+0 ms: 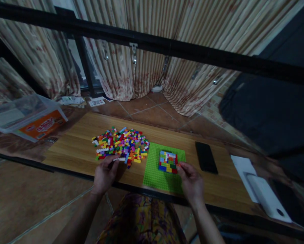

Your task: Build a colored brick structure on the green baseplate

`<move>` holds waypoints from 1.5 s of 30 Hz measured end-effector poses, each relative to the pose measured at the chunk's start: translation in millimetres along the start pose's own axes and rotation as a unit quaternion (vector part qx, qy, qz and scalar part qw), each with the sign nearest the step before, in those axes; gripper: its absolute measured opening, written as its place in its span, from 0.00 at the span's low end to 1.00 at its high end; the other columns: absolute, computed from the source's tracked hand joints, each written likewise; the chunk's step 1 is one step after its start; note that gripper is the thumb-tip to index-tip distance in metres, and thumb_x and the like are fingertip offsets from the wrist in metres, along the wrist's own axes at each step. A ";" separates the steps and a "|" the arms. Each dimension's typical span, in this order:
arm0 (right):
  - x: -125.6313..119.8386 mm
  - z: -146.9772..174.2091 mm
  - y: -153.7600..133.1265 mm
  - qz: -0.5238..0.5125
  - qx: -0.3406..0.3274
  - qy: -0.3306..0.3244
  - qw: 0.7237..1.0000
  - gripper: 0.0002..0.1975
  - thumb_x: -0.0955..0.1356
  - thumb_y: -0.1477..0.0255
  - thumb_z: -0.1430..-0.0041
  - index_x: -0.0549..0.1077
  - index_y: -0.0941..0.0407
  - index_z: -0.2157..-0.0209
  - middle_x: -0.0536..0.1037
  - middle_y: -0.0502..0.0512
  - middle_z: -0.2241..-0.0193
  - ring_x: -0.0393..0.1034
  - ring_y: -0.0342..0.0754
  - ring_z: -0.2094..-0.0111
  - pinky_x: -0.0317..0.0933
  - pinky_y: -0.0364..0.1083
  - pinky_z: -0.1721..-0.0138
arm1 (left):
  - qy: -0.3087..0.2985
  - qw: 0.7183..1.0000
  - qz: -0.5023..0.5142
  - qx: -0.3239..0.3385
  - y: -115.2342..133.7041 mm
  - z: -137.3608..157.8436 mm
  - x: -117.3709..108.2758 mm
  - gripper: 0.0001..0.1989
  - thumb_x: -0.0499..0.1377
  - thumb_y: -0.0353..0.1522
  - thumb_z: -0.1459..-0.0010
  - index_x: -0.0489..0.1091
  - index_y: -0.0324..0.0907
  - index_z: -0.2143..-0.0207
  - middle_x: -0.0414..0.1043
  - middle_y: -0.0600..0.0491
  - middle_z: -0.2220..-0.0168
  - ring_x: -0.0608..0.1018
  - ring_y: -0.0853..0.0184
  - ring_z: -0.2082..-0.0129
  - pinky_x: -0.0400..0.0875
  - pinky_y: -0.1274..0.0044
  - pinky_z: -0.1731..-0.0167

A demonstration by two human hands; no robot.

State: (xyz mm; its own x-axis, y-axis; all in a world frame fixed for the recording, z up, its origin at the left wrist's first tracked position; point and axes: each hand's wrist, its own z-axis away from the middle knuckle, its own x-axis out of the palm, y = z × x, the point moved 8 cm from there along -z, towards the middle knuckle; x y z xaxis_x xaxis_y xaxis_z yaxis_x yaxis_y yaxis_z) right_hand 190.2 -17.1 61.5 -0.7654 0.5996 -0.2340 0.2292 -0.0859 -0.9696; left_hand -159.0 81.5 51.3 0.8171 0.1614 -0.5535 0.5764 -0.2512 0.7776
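Note:
My left hand (105, 175) is at the near edge of a loose pile of small coloured toy bricks (124, 144). Its thumb and fingers are pinched at the end of a long white brick (120, 159). On a green studded baseplate (152, 176) stands a square build of multicoloured bricks (168, 162), mostly blue, red, yellow and white. My right hand (192, 179) is closed in a pinch against the right side of this build. What lies between its fingertips is too small and dark to make out.
The wooden board (73, 149) carries a black phone (206, 157) right of the baseplate. Farther right lie white papers (243, 173) and a white flat object (268, 198). A clear plastic bin (27, 117) stands at the left. A dark bar (152, 39) crosses before the curtains (152, 20).

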 end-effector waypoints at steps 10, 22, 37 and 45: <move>21.8 -24.1 -14.6 0.100 -0.082 -0.071 0.989 0.13 0.66 0.63 0.43 0.78 0.54 0.64 0.79 0.57 0.62 0.73 0.50 0.61 0.65 0.51 0.56 | 0.002 1.000 -0.021 0.004 1.1 -0.7 -0.4 0.15 0.53 0.40 0.40 0.74 0.43 0.59 0.78 0.49 0.58 0.79 0.61 0.57 0.74 0.70 0.55; 47.8 -39.6 -37.7 0.258 -0.152 -0.146 0.943 0.11 0.64 0.70 0.43 0.79 0.53 0.67 0.80 0.54 0.66 0.73 0.49 0.65 0.64 0.49 0.60 | -0.001 1.000 -0.006 0.003 0.8 -0.2 0.4 0.14 0.54 0.40 0.40 0.74 0.42 0.59 0.78 0.49 0.58 0.79 0.62 0.57 0.73 0.71 0.54; 57.0 -34.9 -40.1 0.310 -0.218 -0.163 0.911 0.11 0.62 0.75 0.41 0.77 0.56 0.66 0.75 0.56 0.65 0.71 0.48 0.65 0.64 0.48 0.60 | -0.002 1.000 -0.012 0.004 -0.7 0.4 0.8 0.15 0.54 0.39 0.40 0.74 0.41 0.59 0.78 0.49 0.59 0.79 0.63 0.58 0.73 0.73 0.56; 61.5 -29.0 -39.8 0.352 -0.267 -0.153 0.884 0.11 0.61 0.75 0.39 0.75 0.56 0.63 0.74 0.56 0.64 0.70 0.49 0.64 0.65 0.47 0.59 | 0.005 1.000 -0.012 -0.001 3.4 0.3 -0.3 0.15 0.54 0.39 0.40 0.75 0.40 0.60 0.78 0.49 0.59 0.79 0.63 0.59 0.74 0.74 0.57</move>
State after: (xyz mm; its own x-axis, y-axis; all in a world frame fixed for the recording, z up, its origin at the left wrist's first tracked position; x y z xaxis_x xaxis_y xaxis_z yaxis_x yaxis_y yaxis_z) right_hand 151.5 46.2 87.8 -0.4284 0.2966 -0.8535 0.9020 0.0846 -0.4233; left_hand -157.2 80.4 54.1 0.8035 0.1759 -0.5687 0.5952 -0.2461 0.7649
